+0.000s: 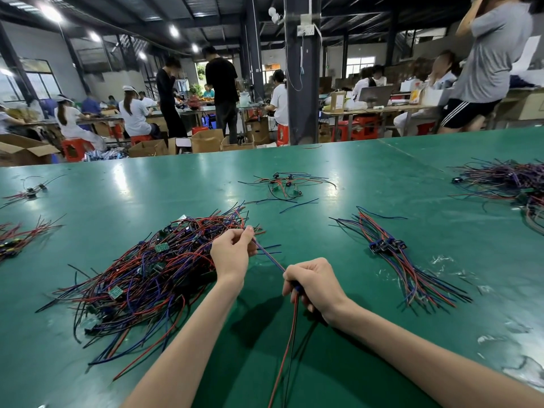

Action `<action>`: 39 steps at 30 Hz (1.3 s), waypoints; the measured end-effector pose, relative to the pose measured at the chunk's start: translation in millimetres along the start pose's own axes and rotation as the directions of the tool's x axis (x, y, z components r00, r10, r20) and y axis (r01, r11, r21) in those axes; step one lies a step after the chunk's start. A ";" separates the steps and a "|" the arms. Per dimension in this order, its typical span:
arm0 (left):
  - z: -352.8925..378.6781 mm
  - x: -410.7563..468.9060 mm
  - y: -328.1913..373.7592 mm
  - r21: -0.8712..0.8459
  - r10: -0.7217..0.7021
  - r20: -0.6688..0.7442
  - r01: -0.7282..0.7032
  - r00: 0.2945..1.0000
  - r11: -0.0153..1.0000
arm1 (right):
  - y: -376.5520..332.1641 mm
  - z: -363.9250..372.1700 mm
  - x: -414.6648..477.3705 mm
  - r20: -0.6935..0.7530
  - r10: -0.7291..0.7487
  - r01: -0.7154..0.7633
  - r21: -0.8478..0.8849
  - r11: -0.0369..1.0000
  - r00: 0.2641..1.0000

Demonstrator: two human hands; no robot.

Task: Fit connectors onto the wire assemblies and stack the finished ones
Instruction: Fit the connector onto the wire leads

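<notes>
Right hand (315,285), left hand (234,251) gripping diagonal wire (269,256)

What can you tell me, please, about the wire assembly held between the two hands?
The wire assembly is a slim bundle of red, blue and dark insulated wires, held straight over the green table. The left hand pinches its far end; the right hand grips it where something blue shows. Its red and dark tails run down towards the camera.

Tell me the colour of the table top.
The table top is green; the head view shows it best.
</notes>
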State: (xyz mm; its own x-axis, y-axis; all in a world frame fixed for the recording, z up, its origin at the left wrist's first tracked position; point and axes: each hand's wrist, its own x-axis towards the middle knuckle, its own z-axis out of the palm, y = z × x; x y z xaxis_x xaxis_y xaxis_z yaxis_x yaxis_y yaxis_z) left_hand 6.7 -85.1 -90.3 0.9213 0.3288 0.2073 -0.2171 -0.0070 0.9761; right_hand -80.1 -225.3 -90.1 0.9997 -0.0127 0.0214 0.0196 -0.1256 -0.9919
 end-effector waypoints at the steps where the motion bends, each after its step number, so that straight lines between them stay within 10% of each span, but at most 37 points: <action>1: 1.3 0.8 0.0 -0.006 -0.003 -0.001 0.003 1.000 1.000 | -0.4 -0.3 1.0 -0.004 0.006 -0.006 -0.005 1.000 1.000; 26: 52.3 1.8 -10.5 -0.166 -0.094 0.075 0.105 0.993 0.980 | 12.8 -29.4 20.1 -0.149 0.035 -0.030 0.038 0.999 0.988; 31: 54.8 -13.6 -2.7 -0.247 -0.278 0.394 0.392 0.876 0.886 | 11.5 -31.9 22.3 -0.180 0.032 -0.003 0.160 0.987 0.983; 39: 52.9 -30.8 3.8 -0.039 -0.272 0.608 0.370 0.746 0.928 | 5.5 -34.0 23.2 -0.190 0.068 -0.019 0.249 0.968 0.979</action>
State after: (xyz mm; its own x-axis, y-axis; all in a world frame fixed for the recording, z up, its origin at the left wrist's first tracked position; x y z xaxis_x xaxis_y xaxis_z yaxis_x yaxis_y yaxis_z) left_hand -5.5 -145.2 -89.5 0.9423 -0.3271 -0.0710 0.1265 0.1514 0.9804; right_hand -57.3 -260.0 -90.7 0.9776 -0.2094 -0.0224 0.0043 0.1261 -0.9920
